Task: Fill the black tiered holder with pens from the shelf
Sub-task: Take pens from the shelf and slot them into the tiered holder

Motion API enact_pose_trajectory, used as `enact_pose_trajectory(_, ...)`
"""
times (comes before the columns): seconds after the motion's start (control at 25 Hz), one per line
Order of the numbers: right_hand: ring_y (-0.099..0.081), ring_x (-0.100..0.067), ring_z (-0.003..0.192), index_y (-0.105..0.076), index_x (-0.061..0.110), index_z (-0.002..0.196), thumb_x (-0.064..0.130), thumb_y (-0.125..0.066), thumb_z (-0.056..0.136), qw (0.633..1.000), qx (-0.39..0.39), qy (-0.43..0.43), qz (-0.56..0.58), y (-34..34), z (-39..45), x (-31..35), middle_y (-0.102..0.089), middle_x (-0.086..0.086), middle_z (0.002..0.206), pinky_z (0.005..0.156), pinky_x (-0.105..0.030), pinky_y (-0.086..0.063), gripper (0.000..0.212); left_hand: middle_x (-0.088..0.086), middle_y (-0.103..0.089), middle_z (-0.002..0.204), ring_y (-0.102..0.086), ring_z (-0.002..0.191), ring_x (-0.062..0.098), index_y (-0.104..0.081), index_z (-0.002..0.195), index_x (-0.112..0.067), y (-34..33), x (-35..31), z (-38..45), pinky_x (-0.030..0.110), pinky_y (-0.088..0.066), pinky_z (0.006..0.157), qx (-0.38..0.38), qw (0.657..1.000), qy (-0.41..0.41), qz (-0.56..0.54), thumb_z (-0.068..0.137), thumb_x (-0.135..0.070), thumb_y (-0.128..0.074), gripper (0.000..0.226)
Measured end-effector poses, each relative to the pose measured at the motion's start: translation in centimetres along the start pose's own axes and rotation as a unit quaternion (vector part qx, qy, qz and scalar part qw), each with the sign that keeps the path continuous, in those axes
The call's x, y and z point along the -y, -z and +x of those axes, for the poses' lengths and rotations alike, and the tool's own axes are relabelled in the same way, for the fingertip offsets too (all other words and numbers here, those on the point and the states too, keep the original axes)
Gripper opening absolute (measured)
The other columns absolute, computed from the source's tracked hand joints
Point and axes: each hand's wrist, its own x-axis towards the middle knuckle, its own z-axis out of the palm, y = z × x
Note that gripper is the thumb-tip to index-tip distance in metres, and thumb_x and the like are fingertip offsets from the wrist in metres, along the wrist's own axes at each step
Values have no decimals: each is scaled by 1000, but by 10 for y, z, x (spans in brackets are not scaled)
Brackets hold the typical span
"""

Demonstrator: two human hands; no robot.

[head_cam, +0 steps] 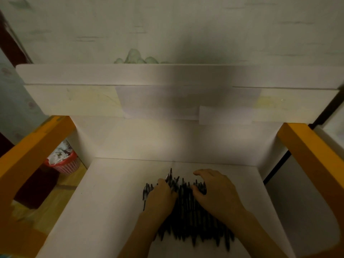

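A heap of several dark pens (188, 215) lies on the white shelf board (111, 192), all pointing roughly away from me. My left hand (161, 197) lies on the left side of the heap and pinches one pen whose tip sticks up at the far end. My right hand (216, 192) rests on the right side of the heap, fingers curled over the pens' far ends and thumb raised. The black tiered holder is not in view.
White side walls and a white back panel (167, 138) box in the shelf. An upper white shelf (130, 75) overhangs at the back. Orange frame bars stand left (35, 146) and right (312, 151). A red basket (64, 162) of white scraps sits on the floor, left.
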Motion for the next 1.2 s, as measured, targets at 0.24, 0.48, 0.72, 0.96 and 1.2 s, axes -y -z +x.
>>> enact_pose_trajectory(0.24,-52,-10,119,-51,30,134,48,-52,91,1000,-25,-5,-18,12,1,10,-57,11,133,102,-27,-39,47,4,-58,87,-55,68,15,-40,102,-10,13,3,1,26,-43,51,2,999,-21,-34,96,-29,-51,23)
enact_pose_trajectory(0.48,-56,-13,111,-53,26,134,45,-58,89,998,-56,-8,-28,38,2,24,-60,6,128,95,-30,-47,49,4,-57,90,-57,71,17,-38,106,-13,41,-8,6,25,-40,51,-32,994,-72,-71,94,-27,-53,24)
enact_pose_trajectory(0.72,-54,-14,117,-52,25,135,44,-59,89,990,-128,-12,-54,77,-10,38,-58,6,132,95,-26,-44,50,1,-60,79,-56,61,9,-44,93,-20,74,-28,0,20,-46,48,-52,969,-175,-165,89,-30,-61,20)
enact_pose_trajectory(0.96,-49,-2,118,-48,32,136,43,-62,90,972,-227,-58,-22,117,-47,39,-54,13,133,90,-15,-40,50,-8,-57,87,-56,70,4,-48,111,-24,85,-69,-16,12,-37,50,-11,956,-262,-131,85,-36,-65,33)
enact_pose_trajectory(1.2,-55,-6,114,-46,38,136,51,-59,87,940,-307,-128,-76,175,-103,11,-55,15,135,86,-15,-39,52,-5,-60,83,-59,63,10,-46,100,-36,82,-154,-54,23,-45,52,65,922,-344,-166,87,-38,-60,19)
